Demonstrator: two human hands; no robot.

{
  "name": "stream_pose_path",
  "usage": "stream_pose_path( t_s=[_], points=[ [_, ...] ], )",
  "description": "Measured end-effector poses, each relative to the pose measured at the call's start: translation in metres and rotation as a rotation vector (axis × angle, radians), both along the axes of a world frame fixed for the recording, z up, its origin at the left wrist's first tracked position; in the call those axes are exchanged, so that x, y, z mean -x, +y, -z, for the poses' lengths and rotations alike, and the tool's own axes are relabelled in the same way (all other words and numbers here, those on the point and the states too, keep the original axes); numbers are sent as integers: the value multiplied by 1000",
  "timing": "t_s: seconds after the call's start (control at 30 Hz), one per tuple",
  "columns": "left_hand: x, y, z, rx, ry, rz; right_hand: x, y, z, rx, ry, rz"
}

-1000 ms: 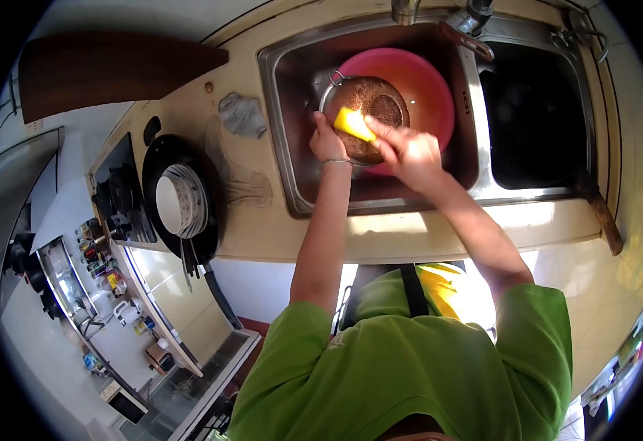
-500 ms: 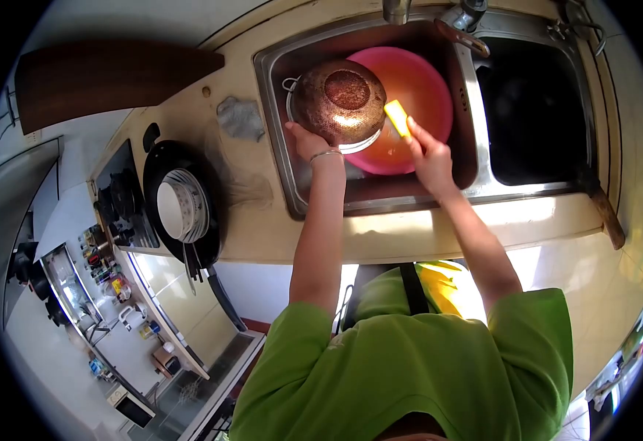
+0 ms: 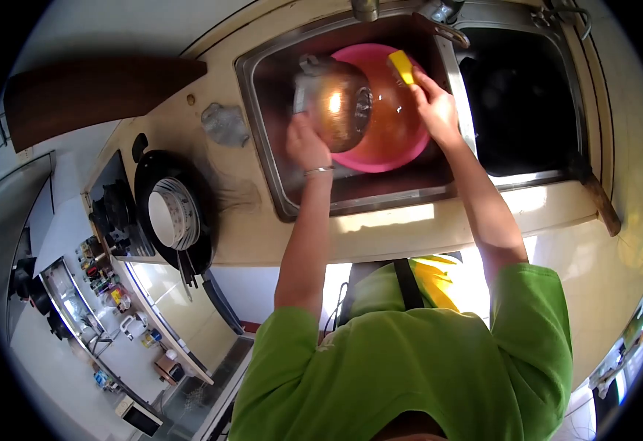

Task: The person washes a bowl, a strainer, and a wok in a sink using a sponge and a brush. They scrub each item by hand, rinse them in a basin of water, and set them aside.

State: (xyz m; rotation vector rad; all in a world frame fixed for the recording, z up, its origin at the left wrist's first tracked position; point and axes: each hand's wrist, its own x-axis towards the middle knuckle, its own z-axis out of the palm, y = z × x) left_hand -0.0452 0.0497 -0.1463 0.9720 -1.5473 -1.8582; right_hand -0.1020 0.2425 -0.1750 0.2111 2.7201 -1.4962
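Observation:
My left hand [image 3: 309, 144], with a bracelet at the wrist, is closed on the near left rim of a round metal colander [image 3: 342, 110]. The colander is tilted on its side and smeared by motion, its ring-shaped base turned right over a pink basin [image 3: 409, 151]. Orange-tinted liquid lies in the basin, which sits in the left sink bowl [image 3: 351, 192]. In my right hand [image 3: 436, 107] is a yellow brush [image 3: 402, 66], gripped above the basin's far right side, apart from the colander.
A faucet [image 3: 365, 9] hangs over the sink's far edge. The right sink bowl [image 3: 516, 103] is in dark shadow, with a wooden handle [image 3: 601, 206] at its near right corner. To the left are a grey cloth [image 3: 225, 124] and a black wok [image 3: 207, 228] holding stacked bowls [image 3: 170, 217].
The colander has tipped from base-up to sideways, its base now facing right. My right hand and the brush have moved away from it, toward the basin's far right side.

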Motion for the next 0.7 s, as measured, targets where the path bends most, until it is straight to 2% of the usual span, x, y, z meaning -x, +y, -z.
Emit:
stream_pose_path(
  t_s=[0.07, 0.1, 0.13, 0.17, 0.27, 0.3, 0.33, 0.37, 0.4, 0.43, 0.6, 0.67, 0.7],
  points=[
    [-2, 10, 13, 859, -237, 346, -9, 7, -10, 154, 75, 44],
    [0, 19, 22, 1013, -198, 382, -13, 10, -16, 130, 76, 42],
    [2, 22, 36, 1127, -26, 525, -17, 13, -19, 104, 75, 39],
    [3, 28, 50, 1312, -81, 656, -22, 15, -22, 95, 73, 29],
    [1, 35, 83, 1415, -123, 1027, -28, 16, -24, 96, 40, 17],
    [0, 33, 96, 1456, -220, 1117, -29, 15, -23, 135, 43, -4],
    [-1, 31, 114, 1450, -225, 1113, -30, 15, -22, 174, 46, -24],
    [-1, 30, 131, 1293, -374, 1162, -29, 14, -20, 199, 38, -30],
    [0, 32, 128, 1128, -518, 1204, -28, 14, -18, 195, 31, -35],
    [-4, 30, 124, 1250, -493, 1305, -28, 14, -17, 205, 34, -38],
    [-17, 37, 87, 1067, -550, 1430, -26, 23, -14, 235, 24, -50],
    [-27, 33, 75, 1093, -250, 1318, -24, 26, -18, 229, -5, -34],
    [-30, 32, 64, 994, -276, 1298, -23, 26, -17, 201, 50, -36]
  ],
)
